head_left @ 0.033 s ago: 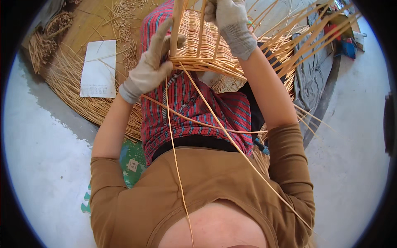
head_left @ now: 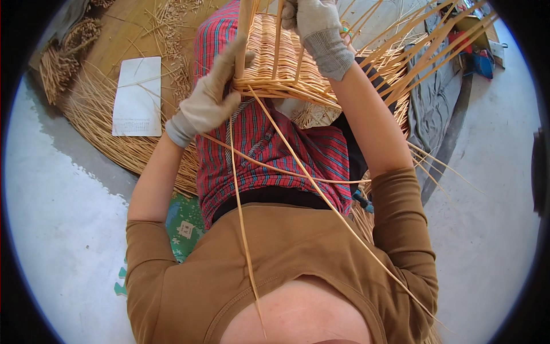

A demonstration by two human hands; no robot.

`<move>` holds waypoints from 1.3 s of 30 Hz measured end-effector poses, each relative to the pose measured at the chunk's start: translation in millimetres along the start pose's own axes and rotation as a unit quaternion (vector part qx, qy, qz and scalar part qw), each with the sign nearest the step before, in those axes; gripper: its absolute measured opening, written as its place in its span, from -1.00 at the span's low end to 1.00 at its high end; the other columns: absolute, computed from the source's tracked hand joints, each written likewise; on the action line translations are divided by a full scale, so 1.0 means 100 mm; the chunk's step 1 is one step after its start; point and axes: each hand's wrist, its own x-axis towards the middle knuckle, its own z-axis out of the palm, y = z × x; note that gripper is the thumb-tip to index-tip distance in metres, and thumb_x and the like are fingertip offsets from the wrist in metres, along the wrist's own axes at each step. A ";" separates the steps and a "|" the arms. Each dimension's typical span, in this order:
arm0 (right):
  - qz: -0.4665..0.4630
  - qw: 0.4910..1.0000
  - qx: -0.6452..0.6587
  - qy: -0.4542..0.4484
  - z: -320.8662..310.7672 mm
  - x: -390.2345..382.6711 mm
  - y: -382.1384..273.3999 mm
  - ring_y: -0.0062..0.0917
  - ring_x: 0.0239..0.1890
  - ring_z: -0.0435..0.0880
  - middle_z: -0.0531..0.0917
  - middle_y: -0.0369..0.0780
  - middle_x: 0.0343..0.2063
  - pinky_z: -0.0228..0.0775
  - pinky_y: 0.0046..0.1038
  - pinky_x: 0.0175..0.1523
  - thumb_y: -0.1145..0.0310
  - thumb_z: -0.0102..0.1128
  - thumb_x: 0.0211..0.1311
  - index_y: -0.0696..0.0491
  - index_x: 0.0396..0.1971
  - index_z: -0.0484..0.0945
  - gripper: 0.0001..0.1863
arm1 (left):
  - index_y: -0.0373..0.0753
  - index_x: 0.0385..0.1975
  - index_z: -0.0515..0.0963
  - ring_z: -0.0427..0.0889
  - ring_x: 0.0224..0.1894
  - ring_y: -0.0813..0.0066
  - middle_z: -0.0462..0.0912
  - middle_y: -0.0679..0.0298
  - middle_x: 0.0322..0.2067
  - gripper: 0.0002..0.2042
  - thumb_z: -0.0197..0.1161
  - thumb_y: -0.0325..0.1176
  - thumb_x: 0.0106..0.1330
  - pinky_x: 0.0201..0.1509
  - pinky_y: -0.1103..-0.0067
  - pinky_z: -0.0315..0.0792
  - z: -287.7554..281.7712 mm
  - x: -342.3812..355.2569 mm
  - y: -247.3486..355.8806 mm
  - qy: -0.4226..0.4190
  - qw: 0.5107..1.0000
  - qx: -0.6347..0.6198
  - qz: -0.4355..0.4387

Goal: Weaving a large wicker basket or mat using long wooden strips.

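Observation:
A half-woven wicker basket (head_left: 269, 49) leans over my lap, its upright stakes rising to the top of the picture. My left hand (head_left: 209, 97), in a pale work glove, is at the basket's near left corner, wrapped round a flat wooden stake (head_left: 244, 34); fingertips show on the stake's far side. My right hand (head_left: 318, 23), gloved too, is closed at the upper right of the basket. The picture's top edge cuts off part of it, so what it pinches is hidden. From the corner, a long willow rod (head_left: 303, 166) and a thinner strand (head_left: 239, 200) trail toward my chest.
Long loose rods (head_left: 424, 51) fan out at the upper right. A white sheet (head_left: 137, 94) lies on the rods at left, near a bundle of cut ends (head_left: 54, 71). Grey cloth (head_left: 429, 103) lies at right. Another rod (head_left: 275, 167) crosses my lap.
My left hand's raised fingers have tipped right, closer against the flat stake. The thin strand over my chest has shifted slightly. My right hand is nearly where it was.

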 end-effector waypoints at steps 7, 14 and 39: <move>-0.009 1.000 0.009 -0.017 -0.02 0.04 0.06 -0.69 -0.76 0.37 0.45 -0.37 -0.74 0.20 -0.55 -0.66 -0.17 -0.02 0.48 0.15 -0.27 0.67 -0.39 | -0.07 0.25 0.46 0.55 0.18 0.14 0.51 0.12 0.14 -0.29 0.57 -0.40 0.00 0.21 0.36 0.54 0.15 -0.10 -0.15 0.019 0.923 0.384 0.005; -0.106 0.994 0.028 -0.023 0.27 0.55 0.42 -0.71 -0.73 0.31 0.45 -0.41 -0.72 0.14 -0.56 -0.60 -0.13 0.08 0.46 0.03 -0.60 0.52 -0.44 | -0.10 0.00 0.59 0.67 -0.16 0.12 0.57 0.20 -0.07 -0.50 0.57 -0.34 -0.01 -0.13 0.34 0.57 0.20 -0.07 -0.31 0.115 0.897 0.422 0.070; -0.283 0.921 -0.233 0.132 0.27 0.70 0.26 -0.09 -0.28 0.67 0.67 0.05 -0.38 0.47 -0.19 -0.14 0.20 0.03 0.45 0.15 -0.26 0.63 -0.68 | -0.10 0.32 0.38 0.61 -0.03 0.21 0.61 0.16 -0.15 -0.50 0.12 -0.30 0.36 -0.20 0.33 0.58 0.47 0.33 -0.12 -0.143 0.709 0.672 0.159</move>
